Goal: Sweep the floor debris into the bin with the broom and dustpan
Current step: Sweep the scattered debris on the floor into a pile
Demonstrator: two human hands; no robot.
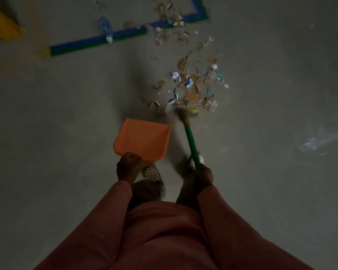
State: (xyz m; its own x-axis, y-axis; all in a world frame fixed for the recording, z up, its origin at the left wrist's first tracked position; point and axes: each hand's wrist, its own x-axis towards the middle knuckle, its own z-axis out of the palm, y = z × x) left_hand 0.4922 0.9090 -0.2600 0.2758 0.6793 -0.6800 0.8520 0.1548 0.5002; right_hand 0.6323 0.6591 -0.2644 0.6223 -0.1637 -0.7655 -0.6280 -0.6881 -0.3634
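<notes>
Dim light, view straight down. Your left hand (129,167) curls over the near end of the orange dustpan (142,138), fingers wrapped round its rear edge; any handle is hidden under the hand. The pan's mouth points away from you, toward the debris (195,88); cannot tell whether it touches the floor (57,114). Your right hand (202,177) grips the green shaft of the broom (190,142), fist closed round it. The bristle head is blurred, at the near edge of the debris, just right of the pan's far corner. Debris is torn cardboard, paper scraps and bits of plastic, strewn in a band up to a blue-and-green tape line (125,36). A crushed plastic bottle (104,25) lies by the tape. Pale perforated clogs (151,173) show near your hands
</notes>
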